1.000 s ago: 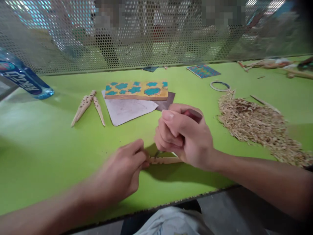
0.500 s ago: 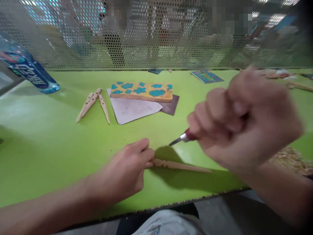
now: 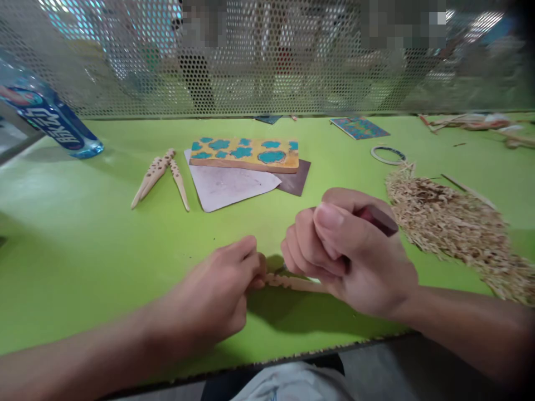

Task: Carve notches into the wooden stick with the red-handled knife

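My left hand point(image 3: 229, 281) is closed on the left end of a pale carved stick point(image 3: 292, 283), which lies low over the green table point(image 3: 125, 267). Notches show in the stick just right of my fingers. My right hand point(image 3: 346, 250) makes a fist around a carving tool with a dark red handle point(image 3: 378, 220). The tool's metal tip is mostly hidden under my fingers, close to the notched part. Whether the tip touches the wood I cannot tell. My right hand also covers the stick's tapered right end.
Carved sticks point(image 3: 154, 175) lie at the left near a blue-labelled bottle point(image 3: 54, 120). A painted block point(image 3: 244, 156) rests on sandpaper sheets point(image 3: 228, 186). At the right are wood shavings point(image 3: 455, 223) and a ring point(image 3: 387, 155). A perforated screen point(image 3: 267, 72) stands behind.
My right hand has come down and left with the tool, nearer the stick and my left hand. The shavings and ring it had blocked now show. My left hand has kept its hold.
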Motion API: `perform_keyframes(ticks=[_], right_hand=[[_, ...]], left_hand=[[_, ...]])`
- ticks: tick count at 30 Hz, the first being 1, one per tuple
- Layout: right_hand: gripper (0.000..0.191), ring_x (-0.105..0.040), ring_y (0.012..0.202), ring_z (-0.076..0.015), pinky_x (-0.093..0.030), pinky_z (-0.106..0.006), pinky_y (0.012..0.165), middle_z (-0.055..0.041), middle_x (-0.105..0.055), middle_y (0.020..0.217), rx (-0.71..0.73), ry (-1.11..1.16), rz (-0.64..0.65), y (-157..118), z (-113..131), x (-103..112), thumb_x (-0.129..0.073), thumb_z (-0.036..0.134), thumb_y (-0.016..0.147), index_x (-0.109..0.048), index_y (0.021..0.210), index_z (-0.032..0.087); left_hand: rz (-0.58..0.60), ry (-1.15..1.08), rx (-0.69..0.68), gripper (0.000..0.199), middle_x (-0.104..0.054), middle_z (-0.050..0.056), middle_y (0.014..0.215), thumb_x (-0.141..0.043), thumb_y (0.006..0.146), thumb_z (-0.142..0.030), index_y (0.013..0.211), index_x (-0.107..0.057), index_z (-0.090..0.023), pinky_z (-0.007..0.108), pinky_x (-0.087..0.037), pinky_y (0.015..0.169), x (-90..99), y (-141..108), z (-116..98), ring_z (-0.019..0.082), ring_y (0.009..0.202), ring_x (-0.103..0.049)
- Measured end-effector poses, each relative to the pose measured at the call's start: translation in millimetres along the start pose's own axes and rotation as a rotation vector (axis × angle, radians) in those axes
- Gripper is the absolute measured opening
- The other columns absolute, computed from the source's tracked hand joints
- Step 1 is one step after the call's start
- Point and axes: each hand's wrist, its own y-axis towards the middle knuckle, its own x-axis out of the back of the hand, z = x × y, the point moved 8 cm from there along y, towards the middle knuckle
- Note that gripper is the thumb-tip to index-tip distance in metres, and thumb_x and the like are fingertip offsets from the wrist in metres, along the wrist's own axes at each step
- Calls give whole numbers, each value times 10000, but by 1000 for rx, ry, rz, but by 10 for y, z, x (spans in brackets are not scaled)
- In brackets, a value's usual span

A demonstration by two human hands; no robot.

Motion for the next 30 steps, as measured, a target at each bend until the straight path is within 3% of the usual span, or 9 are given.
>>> perform_keyframes(ticks=[5,12,15,18,19,25,30], right_hand=[[498,-279,353,-54,-280,-224,379,98,-270,409,26,38,-84,-23,-20,88,-695,282,878,-327,552,203],[559,-380,409,-73,-354,-247,415,62,-416,458,-21,-66,-29,-97,-83,108,-750,419,878,-387,513,200],[477,-264,356,-54,-284,-235,371,91,-318,436,44,36,-82,-101,-34,113,-666,291,914,-384,537,213],[445,-412,423,-87,-371,-266,432,51,-421,469,-11,-138,-8,-107,-60,-11,-645,152,861,-395,497,214],[464,-396,416,-84,-346,-266,419,56,-389,464,-16,-185,-20,-103,-60,-16,-664,138,831,-371,479,213],[507,-252,341,-60,-267,-244,360,92,-297,417,36,57,-104,-66,-46,92,-697,275,885,-356,514,217],[456,-357,415,-83,-351,-262,434,56,-418,483,-32,-106,-26,-77,-120,95,-731,262,863,-440,516,212]], left_hand=[[2,-21,26,223,-547,47,868,-466,805,-6,840,-622,-161,328,-408,657,8,3,11,171,724,-530],[6,-87,71,216,-561,32,812,-470,872,-61,770,-629,-165,300,-401,633,40,25,24,145,688,-519],[-30,-92,54,213,-578,34,818,-474,887,-77,797,-647,-165,298,-413,644,59,26,33,147,704,-536],[-43,-92,28,213,-580,37,800,-493,878,-86,745,-638,-169,290,-409,624,58,29,38,147,698,-539],[-41,-95,18,207,-589,41,806,-499,866,-79,745,-641,-169,288,-411,621,53,28,36,150,703,-545],[-41,4,2,223,-581,50,826,-471,875,-50,817,-661,-152,301,-428,654,65,6,-3,164,726,-558],[13,63,14,214,-569,48,817,-490,892,-73,787,-653,-160,301,-406,638,69,21,-26,168,710,-546]])
